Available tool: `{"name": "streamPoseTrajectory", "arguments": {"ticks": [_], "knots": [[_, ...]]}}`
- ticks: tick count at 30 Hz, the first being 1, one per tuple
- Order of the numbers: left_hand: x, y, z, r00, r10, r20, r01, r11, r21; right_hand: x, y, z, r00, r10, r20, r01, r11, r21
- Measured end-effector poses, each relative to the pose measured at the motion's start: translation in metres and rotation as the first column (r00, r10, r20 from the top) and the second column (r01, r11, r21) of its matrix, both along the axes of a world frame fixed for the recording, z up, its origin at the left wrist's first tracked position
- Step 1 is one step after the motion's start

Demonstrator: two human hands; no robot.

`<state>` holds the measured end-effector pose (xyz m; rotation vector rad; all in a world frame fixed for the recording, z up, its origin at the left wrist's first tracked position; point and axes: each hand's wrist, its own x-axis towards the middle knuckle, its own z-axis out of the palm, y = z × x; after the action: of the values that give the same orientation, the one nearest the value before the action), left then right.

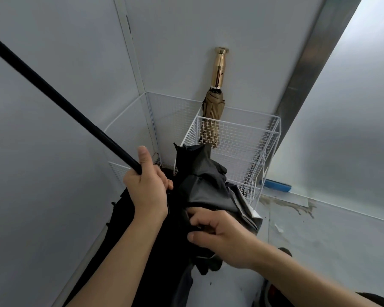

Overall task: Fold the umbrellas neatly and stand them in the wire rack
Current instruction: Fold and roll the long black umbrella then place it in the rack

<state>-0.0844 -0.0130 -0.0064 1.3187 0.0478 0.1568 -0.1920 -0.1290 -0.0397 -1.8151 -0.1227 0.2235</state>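
Right grip (220,238), nearest the lens, has its fingers curled into the loose folds of a black umbrella (204,187), pinching the cloth; just to its left and slightly beyond, the left grip (148,191) is closed round the umbrella's black shaft (60,100), thumb lying straight up along it; the shaft runs up and away from the left grip to the upper-left corner of the frame. Beyond the right grip stands a white wire rack (253,138) on the floor (319,240), set in the corner of pale walls; one folded tan umbrella (213,111) stands in its far-left corner, gold handle (220,67) uppermost and leaning against the wall; the rest of the rack's inside shows only wire. Beyond the left grip a second white wire frame (129,116) lines the corner; what it holds cannot be told. The black umbrella is not in the rack; its canopy hangs bunched and unrolled between the two grips, glossy and creased, one gathered end rising in front of the rack's near-left wall. Right of the rack, a blue object (277,186) lies on the floor.
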Motion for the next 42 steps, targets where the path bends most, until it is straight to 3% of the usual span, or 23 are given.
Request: {"name": "streamPoseTrajectory", "arguments": {"ticks": [2, 5, 6, 8, 10, 12, 15, 19, 25, 28, 30, 32, 35, 36, 38, 40, 42], "knots": [[0.002, 0.002, 0.001, 1.000, -0.020, -0.014, 0.020, 1.000, -0.019, -0.002, 0.002, 0.003, 1.000, -0.001, 0.013, 0.001, 1.000, 0.015], [0.004, 0.004, 0.004, 0.995, -0.089, -0.041, 0.087, 0.995, -0.046, 0.001, -0.014, 0.017, 0.930, -0.360, 0.079, 0.354, 0.932, 0.081], [0.005, 0.005, 0.005, 0.991, -0.121, -0.055, 0.117, 0.991, -0.058, 0.003, -0.025, 0.020, 0.866, -0.468, 0.177, 0.472, 0.881, 0.021], [0.005, 0.005, 0.005, 0.977, -0.198, -0.077, 0.193, 0.978, -0.074, 0.008, -0.046, 0.022, 0.809, -0.425, 0.407, 0.548, 0.797, -0.256], [0.003, 0.004, 0.003, 0.957, -0.276, -0.092, 0.270, 0.960, -0.069, 0.016, -0.057, 0.019, 0.886, -0.273, 0.375, 0.448, 0.714, -0.538], [-0.001, 0.002, 0.002, 0.932, -0.350, -0.095, 0.345, 0.936, -0.065, 0.022, -0.060, 0.014, 0.940, -0.216, 0.265, 0.341, 0.646, -0.683], [-0.007, -0.001, 0.003, 0.892, -0.440, -0.106, 0.438, 0.898, -0.038, 0.028, -0.055, 0.009, 0.913, -0.207, 0.352, 0.391, 0.695, -0.603], [-0.009, -0.002, 0.005, 0.857, -0.503, -0.112, 0.506, 0.862, 0.000, 0.035, -0.046, 0.000, 0.831, -0.387, 0.401, 0.536, 0.749, -0.388], [-0.009, -0.004, 0.007, 0.835, -0.537, -0.118, 0.537, 0.843, -0.038, 0.038, -0.040, 0.004, 0.768, -0.602, 0.221, 0.635, 0.761, -0.134], [-0.007, -0.001, 0.006, 0.856, -0.503, -0.119, 0.501, 0.864, -0.052, 0.038, -0.043, 0.014, 0.757, -0.650, 0.060, 0.644, 0.759, 0.092], [-0.003, 0.004, 0.005, 0.875, -0.471, -0.112, 0.466, 0.882, -0.075, 0.036, -0.052, 0.020, 0.742, -0.669, 0.042, 0.658, 0.739, 0.144], [0.003, 0.011, 0.004, 0.890, -0.445, -0.101, 0.436, 0.894, -0.104, 0.031, -0.061, 0.022, 0.757, -0.627, 0.182, 0.625, 0.777, 0.080], [0.010, 0.015, 0.004, 0.898, -0.427, -0.104, 0.414, 0.902, -0.124, 0.015, -0.061, 0.024, 0.855, -0.365, 0.368, 0.450, 0.875, -0.179], [0.010, 0.015, 0.005, 0.898, -0.427, -0.104, 0.414, 0.902, -0.125, 0.013, -0.057, 0.023, 0.892, -0.275, 0.357, 0.390, 0.869, -0.305], [0.009, 0.014, 0.005, 0.892, -0.438, -0.108, 0.425, 0.897, -0.123, 0.015, -0.050, 0.016, 0.918, -0.174, 0.356, 0.352, 0.769, -0.533], [0.004, 0.011, 0.006, 0.876, -0.467, -0.119, 0.454, 0.883, -0.117, 0.022, -0.042, 0.011, 0.894, -0.211, 0.396, 0.412, 0.737, -0.536], [-0.001, 0.006, 0.005, 0.861, -0.492, -0.130, 0.481, 0.870, -0.106, 0.030, -0.035, 0.012, 0.883, -0.342, 0.320, 0.448, 0.818, -0.361]]}}
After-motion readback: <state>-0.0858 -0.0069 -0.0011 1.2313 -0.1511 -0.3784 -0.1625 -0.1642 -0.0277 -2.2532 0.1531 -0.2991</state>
